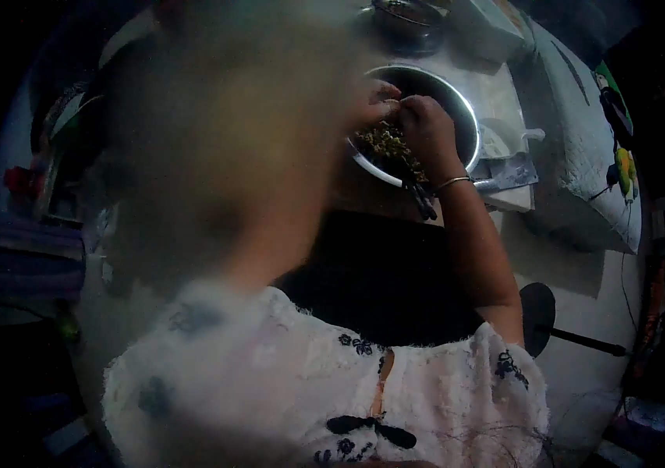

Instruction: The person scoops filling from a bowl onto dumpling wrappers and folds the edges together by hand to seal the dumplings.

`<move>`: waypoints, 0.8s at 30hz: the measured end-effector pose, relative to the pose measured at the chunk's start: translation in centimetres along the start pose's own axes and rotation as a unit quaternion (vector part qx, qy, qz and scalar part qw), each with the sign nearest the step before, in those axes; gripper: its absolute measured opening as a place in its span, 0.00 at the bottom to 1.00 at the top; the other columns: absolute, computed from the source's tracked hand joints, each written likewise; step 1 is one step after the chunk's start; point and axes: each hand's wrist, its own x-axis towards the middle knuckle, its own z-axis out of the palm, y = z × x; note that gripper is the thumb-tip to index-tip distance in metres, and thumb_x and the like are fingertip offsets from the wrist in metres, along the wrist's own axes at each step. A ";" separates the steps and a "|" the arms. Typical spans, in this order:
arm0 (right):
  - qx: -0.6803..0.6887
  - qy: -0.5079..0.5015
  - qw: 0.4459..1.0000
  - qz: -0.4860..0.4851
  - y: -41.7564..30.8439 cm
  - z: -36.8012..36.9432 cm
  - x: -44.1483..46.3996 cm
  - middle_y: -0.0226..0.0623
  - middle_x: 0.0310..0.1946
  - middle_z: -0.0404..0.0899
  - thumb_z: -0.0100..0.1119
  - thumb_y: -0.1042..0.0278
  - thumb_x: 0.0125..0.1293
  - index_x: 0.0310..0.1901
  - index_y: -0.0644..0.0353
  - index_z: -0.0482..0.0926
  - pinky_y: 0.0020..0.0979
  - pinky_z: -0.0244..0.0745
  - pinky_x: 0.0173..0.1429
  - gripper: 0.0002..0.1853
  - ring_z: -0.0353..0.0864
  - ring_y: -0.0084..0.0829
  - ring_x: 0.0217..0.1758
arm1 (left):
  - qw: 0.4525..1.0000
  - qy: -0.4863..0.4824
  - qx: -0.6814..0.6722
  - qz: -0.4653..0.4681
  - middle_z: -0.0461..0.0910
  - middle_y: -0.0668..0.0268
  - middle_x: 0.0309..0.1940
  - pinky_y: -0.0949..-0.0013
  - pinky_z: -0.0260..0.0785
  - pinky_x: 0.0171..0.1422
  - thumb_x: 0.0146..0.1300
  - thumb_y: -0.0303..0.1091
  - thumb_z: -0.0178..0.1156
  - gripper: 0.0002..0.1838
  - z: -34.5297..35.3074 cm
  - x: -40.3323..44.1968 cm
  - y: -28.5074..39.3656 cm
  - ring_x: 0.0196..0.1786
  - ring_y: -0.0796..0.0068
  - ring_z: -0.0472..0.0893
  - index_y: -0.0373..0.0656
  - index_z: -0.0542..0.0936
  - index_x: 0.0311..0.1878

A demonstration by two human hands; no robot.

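A wide metal basin (377, 173) holds a heap of small greenish-brown plant pieces (385, 144). Over the basin, my left hand (375, 104) has its fingers pinched together, partly lost behind a blurred patch. My right hand (429, 129), with a bangle at the wrist, meets it fingertip to fingertip. Its fingers are closed too. Whatever lies between the fingertips is too small and dim to name. Dark stem-like pieces (420, 199) hang over the near rim, beside my right wrist.
Behind the basin stands a dark round pot (406, 27). A clear plastic bag (504, 140) and a flat metal piece (510, 171) lie to its right. Farther right is a pale padded block (582, 148). A large smear blurs the left half.
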 end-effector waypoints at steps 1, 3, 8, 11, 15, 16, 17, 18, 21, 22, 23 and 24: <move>0.005 -0.010 1.000 0.016 0.3 0.0 0.1 0.39 0.35 0.78 0.57 0.67 0.60 0.37 0.56 0.79 0.38 0.74 0.42 0.06 0.78 0.42 0.38 | 1.000 -0.001 0.000 0.000 0.77 0.63 0.49 0.67 0.69 0.55 0.57 0.35 0.63 0.21 -0.1 -0.1 -0.1 0.52 0.71 0.76 0.46 0.74 0.55; 0.010 -0.020 0.999 0.033 0.6 0.0 0.0 0.40 0.35 0.78 0.57 0.65 0.60 0.37 0.56 0.79 0.38 0.73 0.42 0.06 0.78 0.43 0.39 | 0.991 -0.045 0.060 0.110 0.74 0.62 0.55 0.65 0.68 0.59 0.55 0.33 0.65 0.30 -0.2 -0.2 -0.2 0.57 0.70 0.74 0.46 0.68 0.62; 0.041 -0.014 0.998 0.047 0.9 0.0 0.0 0.42 0.35 0.77 0.60 0.66 0.58 0.36 0.57 0.79 0.38 0.74 0.42 0.07 0.78 0.43 0.38 | 0.994 -0.021 0.051 0.097 0.72 0.61 0.57 0.64 0.67 0.61 0.53 0.30 0.65 0.34 0.6 0.1 -1.0 0.58 0.69 0.73 0.46 0.65 0.64; 0.046 0.030 0.998 0.027 0.9 0.1 -0.1 0.42 0.36 0.78 0.61 0.66 0.58 0.37 0.58 0.79 0.35 0.74 0.42 0.07 0.79 0.41 0.38 | 0.992 -0.007 0.013 0.123 0.71 0.60 0.58 0.65 0.67 0.61 0.53 0.27 0.64 0.35 0.9 0.2 -1.7 0.58 0.69 0.73 0.45 0.63 0.65; 0.121 0.010 0.992 0.035 1.6 0.3 -0.3 0.39 0.37 0.78 0.62 0.66 0.58 0.39 0.58 0.80 0.32 0.75 0.43 0.09 0.80 0.36 0.39 | 0.997 -0.008 -0.012 0.082 0.69 0.60 0.60 0.68 0.67 0.61 0.54 0.24 0.62 0.36 1.0 -0.5 -0.6 0.59 0.69 0.72 0.45 0.61 0.67; 0.146 -0.004 0.988 0.051 1.6 0.3 -0.2 0.38 0.37 0.78 0.63 0.66 0.58 0.39 0.58 0.80 0.30 0.75 0.43 0.09 0.80 0.34 0.39 | 0.997 -0.008 -0.012 0.082 0.69 0.60 0.60 0.68 0.67 0.61 0.54 0.24 0.62 0.36 1.0 -0.5 -0.6 0.59 0.69 0.72 0.45 0.61 0.67; 0.170 -0.017 0.983 0.066 1.7 0.3 -0.2 0.37 0.37 0.78 0.64 0.67 0.57 0.40 0.57 0.81 0.29 0.75 0.44 0.09 0.80 0.32 0.40 | 0.996 -0.012 -0.019 0.088 0.68 0.60 0.60 0.69 0.67 0.61 0.53 0.23 0.61 0.37 1.0 -0.4 -0.7 0.59 0.70 0.72 0.45 0.60 0.67; 0.171 -0.017 0.983 0.067 1.6 0.4 -0.2 0.37 0.37 0.78 0.64 0.67 0.57 0.40 0.57 0.81 0.29 0.75 0.44 0.09 0.80 0.32 0.40 | 0.995 -0.016 -0.027 0.093 0.67 0.61 0.61 0.69 0.67 0.61 0.53 0.22 0.61 0.38 1.0 -0.4 -0.6 0.59 0.70 0.72 0.45 0.59 0.68; 0.208 -0.024 0.974 0.080 1.8 0.4 -0.1 0.36 0.38 0.77 0.64 0.69 0.56 0.39 0.57 0.81 0.28 0.75 0.43 0.08 0.80 0.31 0.40 | 0.989 -0.025 -0.077 0.123 0.67 0.62 0.61 0.69 0.67 0.61 0.51 0.21 0.61 0.39 1.1 -0.3 -1.3 0.59 0.70 0.72 0.44 0.58 0.68; 0.203 -0.026 0.977 0.055 1.8 0.4 -0.1 0.36 0.38 0.77 0.64 0.69 0.56 0.38 0.57 0.81 0.28 0.75 0.43 0.08 0.80 0.31 0.39 | 0.989 -0.026 -0.076 0.122 0.67 0.62 0.61 0.69 0.67 0.61 0.51 0.21 0.61 0.39 1.0 -0.4 -1.2 0.59 0.70 0.72 0.44 0.58 0.68; 0.197 -0.029 0.979 0.030 1.8 0.4 -0.1 0.36 0.38 0.77 0.64 0.70 0.56 0.37 0.58 0.81 0.28 0.75 0.43 0.07 0.80 0.31 0.39 | 0.992 -0.023 -0.051 0.116 0.67 0.62 0.62 0.69 0.67 0.61 0.51 0.20 0.60 0.40 1.0 -0.4 -1.1 0.59 0.71 0.72 0.43 0.58 0.68; 0.197 -0.029 0.979 0.031 1.8 0.5 -0.1 0.36 0.38 0.77 0.64 0.70 0.56 0.37 0.58 0.81 0.28 0.75 0.43 0.07 0.80 0.31 0.39 | 0.993 -0.019 -0.025 0.110 0.66 0.62 0.62 0.69 0.67 0.61 0.50 0.20 0.60 0.40 1.0 -0.5 -0.9 0.59 0.71 0.72 0.43 0.58 0.68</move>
